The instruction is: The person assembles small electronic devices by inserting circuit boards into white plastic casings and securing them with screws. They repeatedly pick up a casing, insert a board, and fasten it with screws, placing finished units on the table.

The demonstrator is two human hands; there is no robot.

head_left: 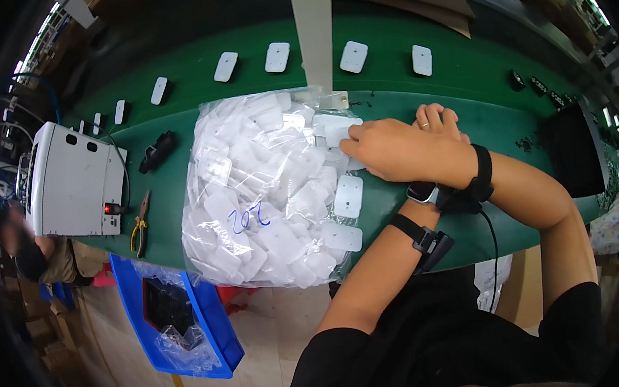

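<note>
Black shirt (423,344) nearest camera, lower edge. Forearms cross, right over left; dark straps on both, watch (423,192) on left wrist. Right hand (384,149) reaches left to the bag's right edge, fingers bent, fingertips at a white plate (342,128); cannot tell if it's pinched or only touched. Left hand (437,121), ring on one finger, sits beyond the right forearm, fingers curled, partly hidden; cannot tell if it grasps anything. Clear bag (259,197) full of white plates lies on the green table (465,233), left of both hands; a loose-looking plate with holes (349,196) at its right side. Pliers (140,225) and white machine (76,179) further left. White rounded units (354,57) line the green strip behind. Blue crate (222,331) below table edge.
</note>
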